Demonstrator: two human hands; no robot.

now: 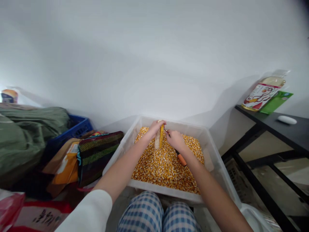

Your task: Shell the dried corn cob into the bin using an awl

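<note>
A clear plastic bin (214, 151) in front of my knees is full of loose yellow corn kernels (164, 167). My left hand (154, 127) grips the top of a corn cob (159, 138) that stands upright in the kernels; a strip of kernels is still on it and the rest is bare. My right hand (175, 140) holds a tool with an orange handle (181, 159), its tip pressed against the cob's side.
To the left sit a mesh bag (96, 154), orange packets (65, 167), a blue crate (77, 129) and a green bundle (26, 135). A black table (285, 129) on the right carries a bottle (263, 93), a green box and a white mouse (286, 120). A white wall stands behind.
</note>
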